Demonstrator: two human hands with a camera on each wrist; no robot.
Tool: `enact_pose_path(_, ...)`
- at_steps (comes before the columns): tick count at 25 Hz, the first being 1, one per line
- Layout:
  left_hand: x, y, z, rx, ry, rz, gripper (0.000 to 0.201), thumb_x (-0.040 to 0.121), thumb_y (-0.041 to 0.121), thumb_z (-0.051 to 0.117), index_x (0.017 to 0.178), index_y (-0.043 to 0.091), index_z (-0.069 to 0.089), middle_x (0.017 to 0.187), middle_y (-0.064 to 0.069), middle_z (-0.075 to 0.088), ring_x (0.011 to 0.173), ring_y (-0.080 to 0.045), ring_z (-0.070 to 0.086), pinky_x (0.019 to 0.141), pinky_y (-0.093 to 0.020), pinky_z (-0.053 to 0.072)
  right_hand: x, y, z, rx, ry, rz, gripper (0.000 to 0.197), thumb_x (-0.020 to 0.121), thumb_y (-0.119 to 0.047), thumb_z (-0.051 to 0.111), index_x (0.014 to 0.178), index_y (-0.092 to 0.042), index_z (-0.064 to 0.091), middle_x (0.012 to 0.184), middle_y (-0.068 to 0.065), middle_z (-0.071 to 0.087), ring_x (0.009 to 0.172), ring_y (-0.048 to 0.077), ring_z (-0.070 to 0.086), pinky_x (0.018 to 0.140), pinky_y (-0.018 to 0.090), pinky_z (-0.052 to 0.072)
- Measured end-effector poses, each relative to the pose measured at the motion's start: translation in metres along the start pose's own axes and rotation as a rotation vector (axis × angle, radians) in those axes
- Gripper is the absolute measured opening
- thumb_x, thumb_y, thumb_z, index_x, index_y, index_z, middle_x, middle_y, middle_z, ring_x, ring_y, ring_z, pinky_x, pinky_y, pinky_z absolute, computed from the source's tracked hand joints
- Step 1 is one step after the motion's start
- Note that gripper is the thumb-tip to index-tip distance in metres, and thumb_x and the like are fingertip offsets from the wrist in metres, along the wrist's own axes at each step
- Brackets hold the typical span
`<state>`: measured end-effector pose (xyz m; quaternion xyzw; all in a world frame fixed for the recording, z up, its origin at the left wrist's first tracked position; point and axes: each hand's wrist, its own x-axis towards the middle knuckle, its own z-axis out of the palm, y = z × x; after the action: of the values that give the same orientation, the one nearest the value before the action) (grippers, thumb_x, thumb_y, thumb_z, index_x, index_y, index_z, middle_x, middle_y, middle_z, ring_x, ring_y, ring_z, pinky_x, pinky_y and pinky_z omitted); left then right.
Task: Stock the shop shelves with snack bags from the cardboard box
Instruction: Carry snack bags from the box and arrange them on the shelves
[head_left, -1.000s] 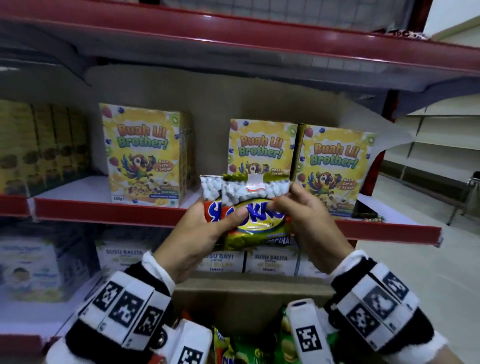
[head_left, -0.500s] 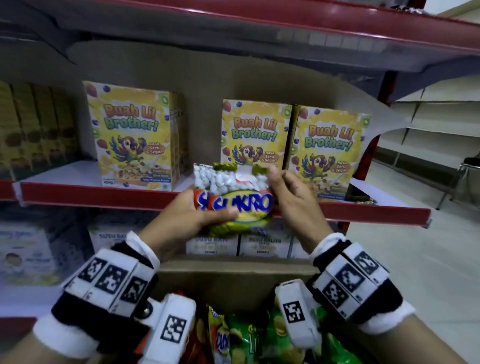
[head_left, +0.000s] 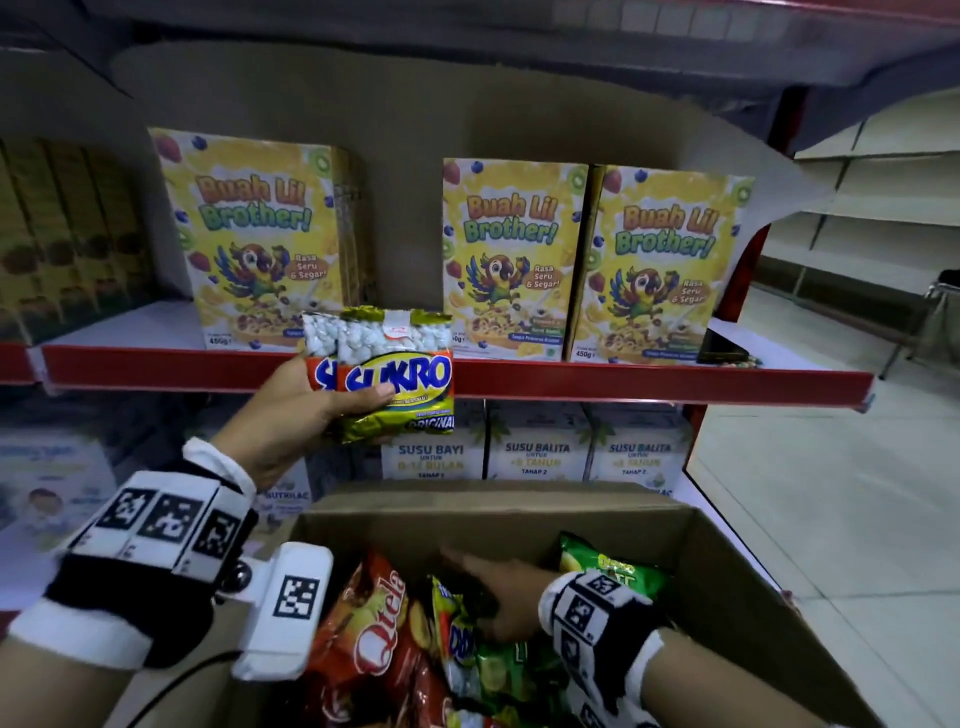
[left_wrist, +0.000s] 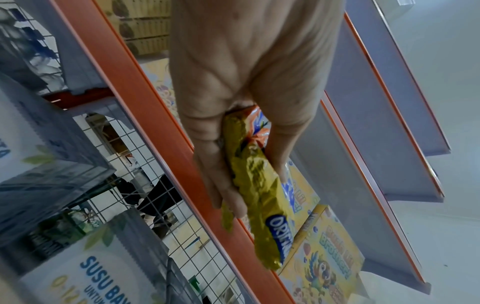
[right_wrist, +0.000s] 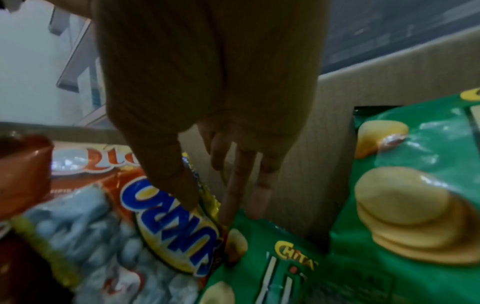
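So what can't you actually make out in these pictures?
- Head view: how many Sukro bags the left hand holds; they overlap.
- Right wrist view: whether the right hand grips the bag in the box; blurred, dark.
- Head view: dark item on the shelf; too small.

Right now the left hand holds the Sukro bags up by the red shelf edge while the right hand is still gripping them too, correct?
Not quite. The left hand does hold the Sukro bags by the red shelf edge, but the right hand is not on them. The head view shows it down in the cardboard box, reaching among the snack bags there.
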<state>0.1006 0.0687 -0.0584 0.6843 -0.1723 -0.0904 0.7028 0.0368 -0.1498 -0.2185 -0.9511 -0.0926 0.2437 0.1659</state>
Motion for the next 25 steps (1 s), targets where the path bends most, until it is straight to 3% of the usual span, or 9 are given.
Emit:
enact_pose_path(2, 0.0, 0.0, 0.002, -0.036, -0.015, 0.009, 0.054, 0.064, 0.013, 0.076, 0.116, 0.01, 0.06, 0.1, -0.011, 0.074, 0.089, -0.026, 0.072, 0.069, -0.037, 0.061, 0.001, 0.001, 0.002, -0.012, 0.006, -0.052, 0.087, 0.085, -0.013, 0.066, 0.151, -0.029, 0.011, 0.15, 0.012, 0.035, 0.131, 0.027, 0.041, 0.098, 0.022, 0.032)
enact_pose_path(4, -0.001, 0.002, 0.006, -0.065, -0.029, 0.004, 0.048, 0.064, 0.012, 0.075, 0.11, 0.01, 0.062, 0.096, -0.012, 0.075, 0.083, -0.025, 0.073, 0.058, -0.032, 0.06, -0.003, 0.001, -0.001, -0.057, 0.061, -0.132, 0.063, 0.083, -0.011, 0.067, 0.14, -0.021, 0.044, 0.136, 0.014, 0.044, 0.127, 0.03, 0.041, 0.109, 0.031, 0.031)
enact_pose_path(6, -0.002, 0.004, 0.008, -0.068, -0.032, 0.004, 0.045, 0.061, 0.013, 0.076, 0.104, 0.01, 0.063, 0.093, -0.013, 0.075, 0.079, -0.025, 0.074, 0.056, -0.031, 0.059, -0.01, -0.003, -0.011, -0.119, 0.1, -0.178, 0.035, 0.082, -0.013, 0.068, 0.117, -0.012, 0.065, 0.118, 0.016, 0.047, 0.116, 0.033, 0.044, 0.102, 0.037, 0.037)
enact_pose_path(10, 0.0, 0.007, 0.006, -0.079, 0.033, 0.043, 0.049, 0.061, 0.012, 0.078, 0.107, 0.006, 0.062, 0.091, -0.013, 0.075, 0.078, -0.025, 0.074, 0.056, -0.033, 0.059, -0.046, -0.014, -0.071, 0.144, 0.247, -0.104, 0.034, 0.081, -0.018, 0.072, 0.114, -0.016, 0.061, 0.119, 0.007, 0.062, 0.11, 0.024, 0.058, 0.089, 0.027, 0.045)
enact_pose_path(13, 0.001, 0.003, 0.009, -0.063, 0.078, 0.056, 0.05, 0.066, 0.009, 0.079, 0.111, 0.009, 0.059, 0.089, -0.009, 0.076, 0.077, -0.024, 0.074, 0.06, -0.037, 0.06, -0.098, -0.023, -0.129, 0.599, 0.379, -0.277, 0.032, 0.082, -0.007, 0.068, 0.103, -0.03, 0.06, 0.097, -0.006, 0.069, 0.094, 0.017, 0.065, 0.085, 0.037, 0.054)
enact_pose_path(16, -0.005, 0.003, 0.023, -0.064, 0.013, 0.077, 0.052, 0.057, 0.017, 0.08, 0.104, 0.02, 0.059, 0.084, 0.003, 0.076, 0.076, -0.015, 0.073, 0.058, -0.025, 0.058, -0.136, -0.038, -0.161, 0.905, 0.531, -0.451, 0.054, 0.073, -0.013, 0.073, 0.121, -0.03, 0.055, 0.104, -0.003, 0.072, 0.093, 0.022, 0.07, 0.072, 0.035, 0.058)
enact_pose_path(19, -0.011, 0.008, 0.042, -0.178, -0.085, 0.072, 0.053, 0.057, 0.015, 0.077, 0.105, 0.021, 0.057, 0.084, 0.001, 0.076, 0.074, -0.016, 0.074, 0.054, -0.025, 0.057, -0.143, -0.051, -0.17, 0.925, 0.727, -0.479, 0.047, 0.067, -0.019, 0.076, 0.111, -0.011, 0.062, 0.094, 0.007, 0.075, 0.079, 0.02, 0.073, 0.062, 0.028, 0.057)
enact_pose_path(23, -0.017, 0.016, 0.055, -0.304, -0.201, -0.004, 0.031, 0.083, 0.009, 0.059, 0.113, 0.018, 0.057, 0.09, -0.008, 0.076, 0.076, -0.023, 0.074, 0.055, -0.033, 0.059, -0.137, -0.059, -0.162, 0.77, 0.844, -0.429, 0.046, 0.057, -0.031, 0.082, 0.1, -0.023, 0.066, 0.096, 0.001, 0.074, 0.086, 0.015, 0.072, 0.071, 0.027, 0.057)
enact_pose_path(25, -0.021, 0.02, 0.058, -0.397, -0.27, -0.051, 0.032, 0.077, 0.022, 0.057, 0.107, 0.015, 0.061, 0.089, -0.011, 0.076, 0.075, -0.026, 0.074, 0.054, -0.04, 0.058, -0.134, -0.059, -0.161, 0.746, 0.921, -0.389, 0.045, 0.052, -0.039, 0.083, 0.091, -0.027, 0.064, 0.101, -0.003, 0.071, 0.098, 0.013, 0.067, 0.083, 0.029, 0.053)
